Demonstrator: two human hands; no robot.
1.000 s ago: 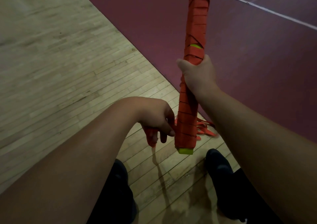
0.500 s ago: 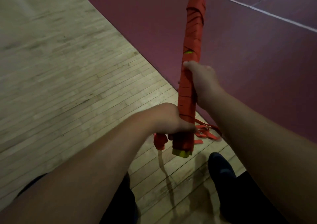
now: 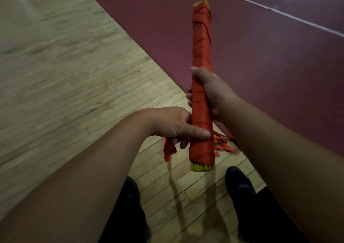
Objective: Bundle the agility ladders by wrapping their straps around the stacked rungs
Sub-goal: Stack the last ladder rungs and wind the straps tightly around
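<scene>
Two dark shoes (image 3: 240, 179) are seen nearest, planted on the wooden floor (image 3: 74, 94). The wrapped bundle of agility ladders (image 3: 202, 53) is held in the air above and between them, tilted away from the body. At its near, lower end the yellow rung ends (image 3: 202, 167) are left showing below the last orange turns. The left hand (image 3: 173, 123) is set low on the bundle. Its thumb is laid across the front of the wrap, and its curled fingers are closed on the loose strap end (image 3: 168, 150), which hangs crumpled below the hand. More loose strap (image 3: 223, 146) is seen behind the lower end on the right; whether it lies on the floor or hangs cannot be told. Higher up, the right hand (image 3: 212, 92) is clasped round the middle of the bundle, with the thumb pointing up along it and the fingertips showing round its left edge. Beyond that grip the orange turns run, crossed in places, to the far end, where a yellow tip (image 3: 202, 2) is exposed. The maroon floor area (image 3: 260, 75) and its white line (image 3: 279, 12) lie farthest. The step in hand is judged to be the finishing of the wrap at the lower end. It would be done well if the strap end were pulled taut before being led round and each turn were laid flat. The bundle should be held firm by the right hand so that the rungs are not let slide apart, and the tail tucked under a tight turn.
</scene>
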